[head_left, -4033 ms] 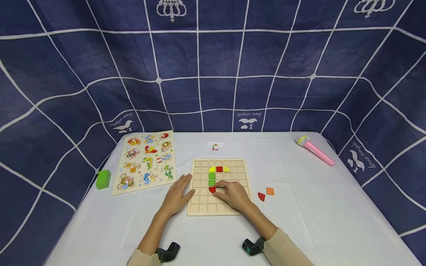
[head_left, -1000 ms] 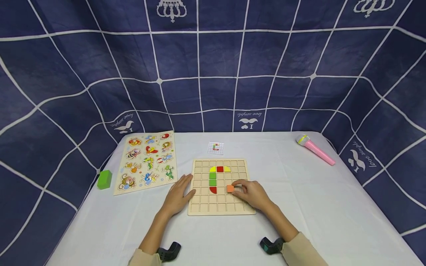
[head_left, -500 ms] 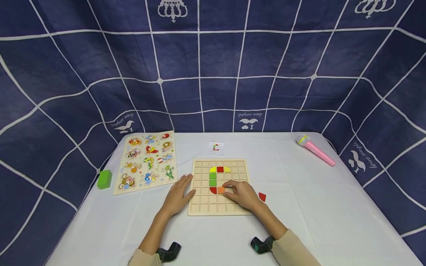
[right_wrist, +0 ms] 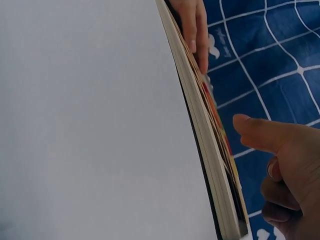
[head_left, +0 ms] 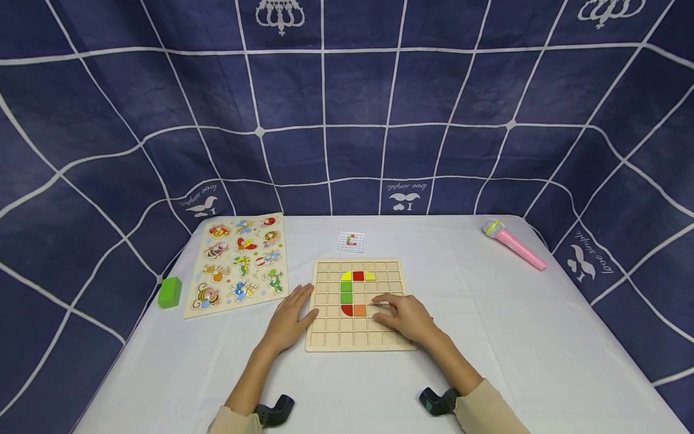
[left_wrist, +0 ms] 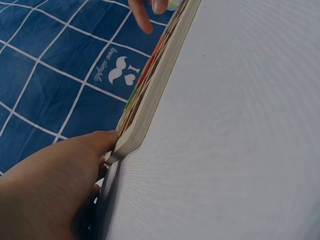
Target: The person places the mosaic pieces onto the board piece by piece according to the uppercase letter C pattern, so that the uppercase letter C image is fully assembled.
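A wooden grid board point(head_left: 331, 340) lies in the head view. On it sit a yellow quarter-round tile point(head_left: 346, 276), a red square tile point(head_left: 358, 276), a second yellow quarter-round tile point(head_left: 370, 276), two green tiles point(head_left: 346, 292), a red quarter-round tile point(head_left: 347, 310) and an orange square tile point(head_left: 359, 310). My left hand point(head_left: 288, 320) rests along the board's left edge, thumb on its face. Over the board's right part, my right hand point(head_left: 406, 316) holds nothing, thumb and index finger apart. A loose red tile beside the board is almost wholly hidden behind it.
Behind the board lies a small pattern card point(head_left: 351, 242). An insect peg puzzle point(head_left: 230, 277) and a green block point(head_left: 170, 293) are at the left. A pink toy microphone point(head_left: 515, 245) lies at the back right. Blue curtains point(head_left: 358, 96) enclose the table's back and sides.
My right hand has brought the orange square tile from the table, set it beside the red quarter-round tile, let go and drawn back right. My left hand has stayed in place.
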{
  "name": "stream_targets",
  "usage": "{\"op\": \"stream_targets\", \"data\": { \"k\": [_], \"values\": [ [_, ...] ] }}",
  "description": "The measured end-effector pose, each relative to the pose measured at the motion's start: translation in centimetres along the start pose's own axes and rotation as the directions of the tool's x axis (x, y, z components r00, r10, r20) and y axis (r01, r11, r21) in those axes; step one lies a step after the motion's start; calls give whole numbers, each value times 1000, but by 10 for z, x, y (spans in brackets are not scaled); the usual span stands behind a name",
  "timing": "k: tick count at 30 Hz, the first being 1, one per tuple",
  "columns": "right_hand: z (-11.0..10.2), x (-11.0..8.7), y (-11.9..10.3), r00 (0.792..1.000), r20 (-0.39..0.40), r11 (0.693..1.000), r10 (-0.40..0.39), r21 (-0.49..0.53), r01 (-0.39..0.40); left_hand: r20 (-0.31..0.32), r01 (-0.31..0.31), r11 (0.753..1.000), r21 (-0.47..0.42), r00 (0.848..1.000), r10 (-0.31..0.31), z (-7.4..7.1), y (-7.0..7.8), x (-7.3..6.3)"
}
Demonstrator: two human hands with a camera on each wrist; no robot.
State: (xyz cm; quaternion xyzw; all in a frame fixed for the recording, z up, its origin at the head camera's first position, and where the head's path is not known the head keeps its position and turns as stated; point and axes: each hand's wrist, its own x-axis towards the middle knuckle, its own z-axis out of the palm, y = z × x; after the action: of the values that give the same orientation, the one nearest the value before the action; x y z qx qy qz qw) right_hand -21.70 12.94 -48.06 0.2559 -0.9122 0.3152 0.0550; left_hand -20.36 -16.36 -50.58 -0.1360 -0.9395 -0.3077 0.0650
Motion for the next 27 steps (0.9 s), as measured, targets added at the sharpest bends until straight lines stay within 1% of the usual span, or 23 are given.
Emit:
{"op": "stream_targets", "data": {
  "k": [5, 10, 14, 18, 23, 27],
  "values": [
    [-15, -16, 12, 999, -17, 999, 45, -6, -45, 22, 20, 1000, -1, 1000, -20, 0, 0, 0],
    [-28, -33, 27, 995, -59, 996, 83, -13, -83, 22, 16, 1000, 3, 1000, -16, 1, -1, 1],
    [-37, -46, 38, 990, -113, 996, 85, -23, -88, 15, 12, 1000, 3, 1000, -12, 1, -1, 1],
    [-40, -57, 50, 984, -156, 995, 92, -14, -95, 1, 1, 1000, 9, 1000, -1, 2, -1, 2],
    [-39, -65, 59, 980, -147, 990, 134, -14, -138, 7, 12, 1000, 10, 1000, -12, 1, -1, 2],
    [-40, -67, 62, 978, -139, 986, 158, -30, -164, 30, 30, 1000, 6, 999, -30, 1, -1, 2]
  ]
}}
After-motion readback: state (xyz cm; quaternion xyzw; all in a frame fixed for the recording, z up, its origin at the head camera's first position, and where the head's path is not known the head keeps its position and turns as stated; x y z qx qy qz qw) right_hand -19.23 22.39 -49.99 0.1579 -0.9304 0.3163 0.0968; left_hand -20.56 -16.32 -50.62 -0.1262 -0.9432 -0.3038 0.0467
